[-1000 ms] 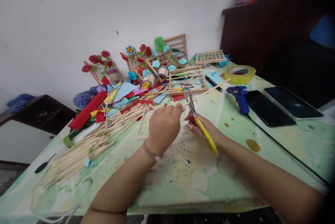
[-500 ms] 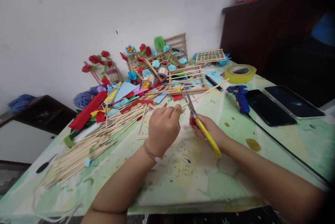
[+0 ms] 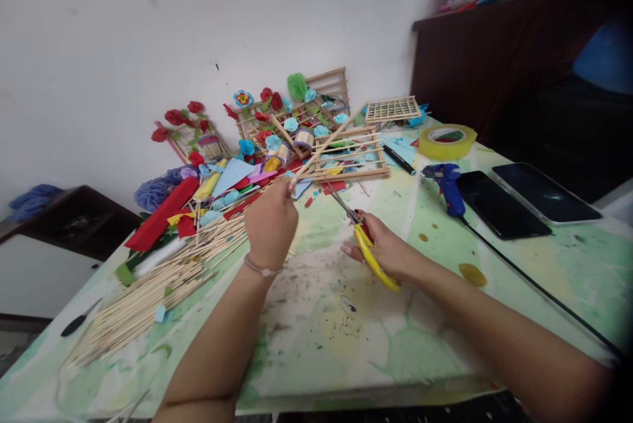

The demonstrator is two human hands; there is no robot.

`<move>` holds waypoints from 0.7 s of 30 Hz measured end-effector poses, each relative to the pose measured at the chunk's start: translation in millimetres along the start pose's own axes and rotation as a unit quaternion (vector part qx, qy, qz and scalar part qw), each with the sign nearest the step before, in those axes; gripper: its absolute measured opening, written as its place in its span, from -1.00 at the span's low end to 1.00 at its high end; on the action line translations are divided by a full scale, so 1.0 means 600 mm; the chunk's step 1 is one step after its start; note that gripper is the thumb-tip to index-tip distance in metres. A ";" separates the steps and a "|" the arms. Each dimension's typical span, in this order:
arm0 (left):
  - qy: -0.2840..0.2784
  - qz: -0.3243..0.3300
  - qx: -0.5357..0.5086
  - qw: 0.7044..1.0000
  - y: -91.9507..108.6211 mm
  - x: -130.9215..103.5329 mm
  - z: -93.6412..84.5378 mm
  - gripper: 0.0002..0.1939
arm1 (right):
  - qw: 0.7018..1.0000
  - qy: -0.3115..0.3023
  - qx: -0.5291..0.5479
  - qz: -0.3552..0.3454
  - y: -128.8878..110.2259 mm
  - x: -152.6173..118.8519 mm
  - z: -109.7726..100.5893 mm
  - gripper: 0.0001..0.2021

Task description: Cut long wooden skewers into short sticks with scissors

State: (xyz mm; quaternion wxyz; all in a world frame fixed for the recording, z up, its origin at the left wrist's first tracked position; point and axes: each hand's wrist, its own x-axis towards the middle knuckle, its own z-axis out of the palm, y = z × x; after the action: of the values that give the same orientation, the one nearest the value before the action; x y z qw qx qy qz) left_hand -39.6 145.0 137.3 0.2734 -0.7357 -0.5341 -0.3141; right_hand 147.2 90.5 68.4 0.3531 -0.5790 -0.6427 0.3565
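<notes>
My left hand [image 3: 271, 217] is closed round thin wooden sticks [image 3: 330, 136], which point up and away to the right, over a wooden stick frame [image 3: 352, 176]. My right hand [image 3: 378, 245] grips yellow-handled scissors [image 3: 372, 258]. Their blades point up and left, toward my left hand, and do not touch the held sticks. A large bundle of loose sticks [image 3: 143, 301] lies on the table left of my left hand.
On the green table [image 3: 425, 344] are a blue glue gun [image 3: 448, 189] with a cable, two phones [image 3: 502, 204], yellow tape [image 3: 448, 143], a black marker [image 3: 399, 159], red paper [image 3: 163, 213] and paper flowers [image 3: 174, 117] by the wall.
My left hand has moved left and turned, so its sticks now slant upward, away from the scissors. My right hand has shifted slightly left with the scissors. The view has shifted a little.
</notes>
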 end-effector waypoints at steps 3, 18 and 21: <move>-0.033 0.020 -0.001 0.999 -0.023 0.015 -0.009 -0.72 | 0.991 0.103 -0.090 0.004 0.020 0.014 -0.001 -0.51; -0.333 0.120 -0.100 0.930 -0.016 0.024 -0.026 -0.70 | 0.896 0.245 -0.244 -0.279 -0.001 0.005 -0.042 -0.72; -0.389 0.143 -0.197 0.889 -0.015 0.025 -0.034 -0.69 | 0.909 0.179 -0.284 -0.246 0.000 0.000 -0.038 -0.71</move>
State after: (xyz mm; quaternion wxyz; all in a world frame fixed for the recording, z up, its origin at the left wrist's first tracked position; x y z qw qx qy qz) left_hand -48.1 141.2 162.5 -0.0651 -0.9061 -0.4139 -0.0595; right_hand 167.0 91.5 79.5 0.3594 -0.5320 -0.7651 -0.0489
